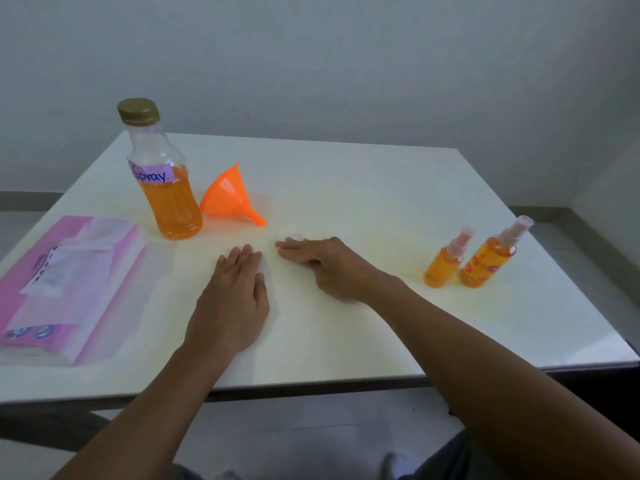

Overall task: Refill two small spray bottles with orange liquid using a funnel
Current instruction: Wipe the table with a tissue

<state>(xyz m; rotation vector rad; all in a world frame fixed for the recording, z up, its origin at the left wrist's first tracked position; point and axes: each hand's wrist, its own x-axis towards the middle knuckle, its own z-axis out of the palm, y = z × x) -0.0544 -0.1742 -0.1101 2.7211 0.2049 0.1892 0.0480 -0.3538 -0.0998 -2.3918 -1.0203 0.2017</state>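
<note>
A large clear bottle (169,202) with a gold cap and a "Spray" label stands at the left, about half full of orange liquid. An orange funnel (225,199) lies on its side just right of it. Two small spray bottles, a shorter one (445,265) and a taller one (488,261), stand capped at the right and hold orange liquid. My left hand (235,292) lies flat on a thin white tissue (272,282) at the table's middle. My right hand (318,265) rests on the tissue's far edge, fingers pointing left and partly curled.
A pink pack of tissues (62,282) lies at the left front of the white table (346,188). The table's front edge runs just below my forearms. A grey wall stands behind the table.
</note>
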